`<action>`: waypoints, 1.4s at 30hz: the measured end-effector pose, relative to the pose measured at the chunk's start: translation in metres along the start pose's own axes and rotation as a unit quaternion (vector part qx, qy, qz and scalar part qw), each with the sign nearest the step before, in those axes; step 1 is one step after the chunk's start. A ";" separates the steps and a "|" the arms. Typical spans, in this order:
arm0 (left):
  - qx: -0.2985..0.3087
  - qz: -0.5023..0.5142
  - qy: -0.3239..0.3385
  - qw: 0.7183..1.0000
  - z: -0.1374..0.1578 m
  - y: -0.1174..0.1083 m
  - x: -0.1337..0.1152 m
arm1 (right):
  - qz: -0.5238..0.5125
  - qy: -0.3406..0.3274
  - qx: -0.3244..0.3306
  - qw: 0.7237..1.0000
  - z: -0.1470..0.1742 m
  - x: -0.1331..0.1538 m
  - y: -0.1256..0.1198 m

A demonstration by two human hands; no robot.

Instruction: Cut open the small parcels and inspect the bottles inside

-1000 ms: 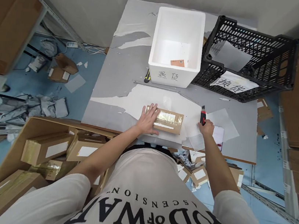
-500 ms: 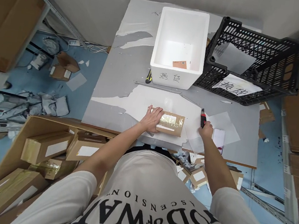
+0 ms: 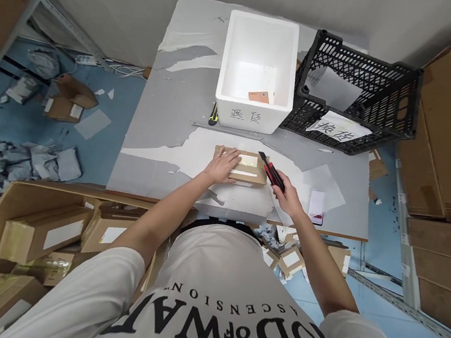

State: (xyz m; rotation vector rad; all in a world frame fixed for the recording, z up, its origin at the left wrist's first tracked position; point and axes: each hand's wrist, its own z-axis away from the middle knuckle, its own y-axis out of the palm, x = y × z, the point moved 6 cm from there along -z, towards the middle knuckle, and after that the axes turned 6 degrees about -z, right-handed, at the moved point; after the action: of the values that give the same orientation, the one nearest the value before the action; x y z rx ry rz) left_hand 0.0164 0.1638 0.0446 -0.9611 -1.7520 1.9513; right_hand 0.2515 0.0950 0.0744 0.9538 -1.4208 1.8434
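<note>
Left hand: lies over the left end of the box [image 3: 253, 169], the left hand [image 3: 221, 166] loosely spread, fingers on top and thumb at the near side, bracing rather than wrapping it.
Right hand: the right hand [image 3: 288, 197] is closed around the handle of the knife [image 3: 273, 176], blade out.
Blade: slants over the box's right end; whether it touches the card, I cannot tell.
Good handling: firm downward pressure on the left, fingertips well back from the blade's line; a shallow angle and light strokes would probably suit thin card, pointed away from the bracing hand.
Risk: pressing deep might reach the contents, and a slip leftward would meet the fingers.
Box place: flat on the bench [image 3: 148, 91], around mid-width, nearer the front edge than the back, its long side roughly along that edge.
Box look: oblong brown card, shiny yellowish tape [image 3: 246, 168], white label [image 3: 247, 160] on top.
</note>
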 end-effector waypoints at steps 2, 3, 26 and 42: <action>-0.017 0.011 0.006 1.000 0.010 0.008 -0.005 | 0.066 -0.049 0.034 0.996 -0.019 0.022 0.002; -0.031 0.019 0.000 0.999 0.016 0.012 -0.007 | 0.105 -0.076 0.059 0.990 -0.029 0.033 0.006; -0.134 0.142 -0.087 0.977 0.043 0.041 -0.015 | 0.504 -0.165 0.282 0.799 -0.080 0.095 0.075; -0.116 0.137 -0.082 0.980 0.042 0.049 -0.012 | 0.532 -0.068 0.276 0.797 -0.046 0.035 -0.034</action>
State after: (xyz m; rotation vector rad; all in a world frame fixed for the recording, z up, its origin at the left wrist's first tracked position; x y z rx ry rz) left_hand 0.0055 0.1166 0.0010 -1.2055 -2.0707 2.0742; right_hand 0.2517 0.1492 0.1141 0.5109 -1.7074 3.2094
